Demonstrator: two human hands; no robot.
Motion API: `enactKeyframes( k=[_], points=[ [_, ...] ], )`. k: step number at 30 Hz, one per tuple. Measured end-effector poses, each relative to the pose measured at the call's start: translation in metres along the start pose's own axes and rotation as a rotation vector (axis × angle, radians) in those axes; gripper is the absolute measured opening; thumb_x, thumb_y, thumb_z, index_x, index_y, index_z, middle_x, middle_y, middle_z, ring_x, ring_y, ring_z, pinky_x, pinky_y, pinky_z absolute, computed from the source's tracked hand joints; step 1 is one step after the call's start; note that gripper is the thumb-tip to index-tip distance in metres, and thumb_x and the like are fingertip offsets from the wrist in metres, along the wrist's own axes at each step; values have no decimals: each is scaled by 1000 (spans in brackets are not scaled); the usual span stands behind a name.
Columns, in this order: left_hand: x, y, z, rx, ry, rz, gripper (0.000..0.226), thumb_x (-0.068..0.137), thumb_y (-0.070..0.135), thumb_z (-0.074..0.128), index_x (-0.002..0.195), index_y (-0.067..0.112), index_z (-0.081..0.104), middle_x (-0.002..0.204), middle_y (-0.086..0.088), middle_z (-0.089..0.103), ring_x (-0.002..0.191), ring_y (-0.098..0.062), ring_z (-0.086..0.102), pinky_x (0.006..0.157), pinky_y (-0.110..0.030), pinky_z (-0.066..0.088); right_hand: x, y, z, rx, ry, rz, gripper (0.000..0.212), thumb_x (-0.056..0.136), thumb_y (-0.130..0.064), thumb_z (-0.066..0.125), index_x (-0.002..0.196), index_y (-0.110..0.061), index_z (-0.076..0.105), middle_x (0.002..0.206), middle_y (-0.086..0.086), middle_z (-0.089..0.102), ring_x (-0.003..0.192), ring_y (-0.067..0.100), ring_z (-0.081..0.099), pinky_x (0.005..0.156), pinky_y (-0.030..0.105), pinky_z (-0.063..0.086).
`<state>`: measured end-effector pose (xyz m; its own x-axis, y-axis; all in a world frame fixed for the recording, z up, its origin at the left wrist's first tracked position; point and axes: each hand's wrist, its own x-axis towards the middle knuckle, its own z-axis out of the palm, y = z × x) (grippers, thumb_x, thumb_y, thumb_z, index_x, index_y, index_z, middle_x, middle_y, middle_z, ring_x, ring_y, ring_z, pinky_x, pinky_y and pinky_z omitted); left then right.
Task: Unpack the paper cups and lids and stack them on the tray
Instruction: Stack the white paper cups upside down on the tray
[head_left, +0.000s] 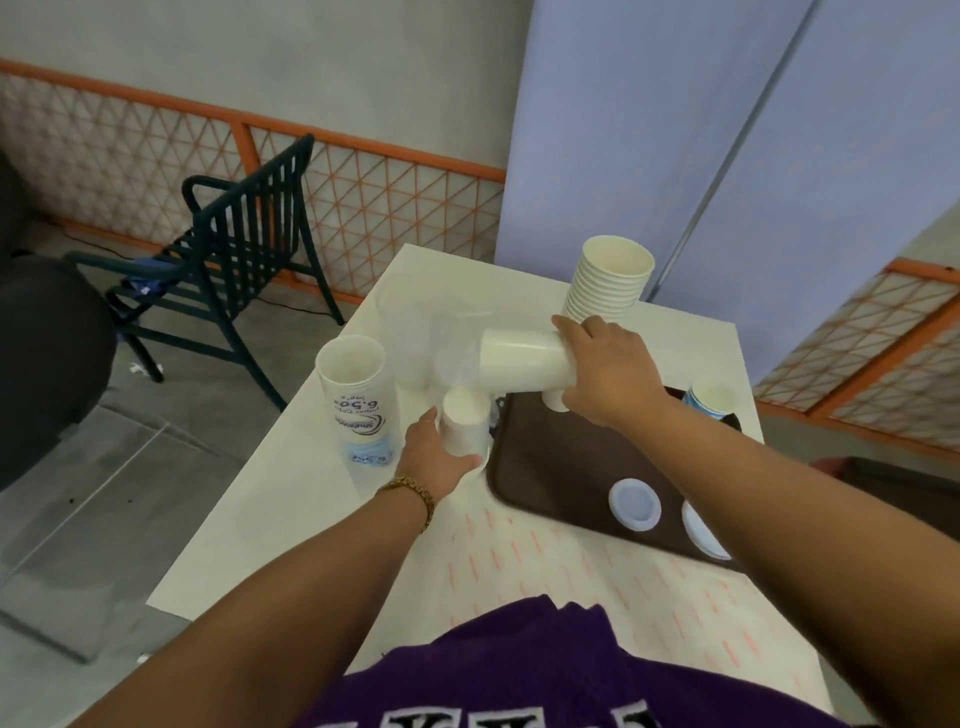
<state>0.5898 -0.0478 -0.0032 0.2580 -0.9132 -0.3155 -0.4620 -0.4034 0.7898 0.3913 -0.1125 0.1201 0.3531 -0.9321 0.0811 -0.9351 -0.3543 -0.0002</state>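
While both hands work over the white counter (291, 519), I log this:
Right hand (605, 376): its grip is wrapped around the wide end of a white paper cup (522, 366) held on its side, base pointing to 9 o'clock, above the far edge of the tray (561, 457).
Left hand (434, 454): its grip is curled round a short upside-down stack of cups (462, 423), just off the tray's 9 o'clock edge.
Tall cup stack (608, 280): upright at 12 o'clock from the tray, mouth up, just behind the right hand.
Sleeved cups (356, 395): a printed plastic sleeve of cups stands at 9 o'clock from the left hand, near it.
Clear wrapper (431, 338): loose plastic between the sleeve and the held cup; I cannot tell its edges.
Lids (634, 504): two white lids lie flat on the tray's near part, side by side, one partly hidden by my right forearm.
Blue-print cup (709, 400): upright at the tray's far 2 o'clock corner.
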Motion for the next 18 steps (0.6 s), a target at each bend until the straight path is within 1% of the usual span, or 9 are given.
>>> enactKeyframes(
  k=[2,4,6,8,10,13,15,18],
  points=[
    [2,1,1,-15,6,-3,103,68,32,86,151,15,27,151,-7,36,135,-27,41,109,-39,36,-6,1,2,283,-16,91,81,70,-34,78,141,-27,39,125,1,53,110,24,54,95,41,47],
    [5,2,3,-22,19,2,101,65,33,88,148,15,32,147,-7,41,130,-27,46,107,-41,41,-11,3,2,556,-12,172,79,67,-31,83,134,-26,42,116,-4,52,105,20,54,86,37,50],
    [6,6,5,-32,37,14,93,67,30,87,144,13,37,141,-8,45,126,-27,48,105,-40,42,-15,5,-3,745,32,233,80,68,-27,83,135,-23,39,115,-5,48,105,18,52,80,32,50],
    [7,8,7,-49,53,16,85,71,26,85,140,10,40,138,-9,46,124,-28,49,104,-40,42,-15,8,-12,896,112,260,81,72,-25,83,136,-23,34,118,-7,46,108,16,50,80,29,45],
    [8,9,10,-68,57,18,81,72,24,84,139,9,41,137,-10,46,123,-28,49,103,-40,42,-10,14,-23,991,202,270,84,74,-22,82,139,-24,30,120,-9,45,110,13,49,85,28,43],
    [8,9,13,-74,58,17,79,73,25,84,138,11,41,137,-8,47,122,-27,49,103,-41,42,5,26,-41,1058,329,268,79,75,-19,82,138,-21,33,121,-10,48,109,12,52,78,20,44],
    [8,9,15,-78,65,21,80,72,26,85,137,12,41,137,-7,47,121,-26,49,103,-41,43,19,35,-52,1093,393,301,78,74,-20,82,136,-20,34,122,-8,49,108,13,53,79,24,47],
    [8,10,17,-81,68,29,80,72,27,85,138,12,41,137,-7,47,122,-26,49,104,-41,42,44,48,-60,1054,434,370,82,71,-27,84,135,-20,32,119,-7,49,107,17,53,83,34,49]
  ],
)
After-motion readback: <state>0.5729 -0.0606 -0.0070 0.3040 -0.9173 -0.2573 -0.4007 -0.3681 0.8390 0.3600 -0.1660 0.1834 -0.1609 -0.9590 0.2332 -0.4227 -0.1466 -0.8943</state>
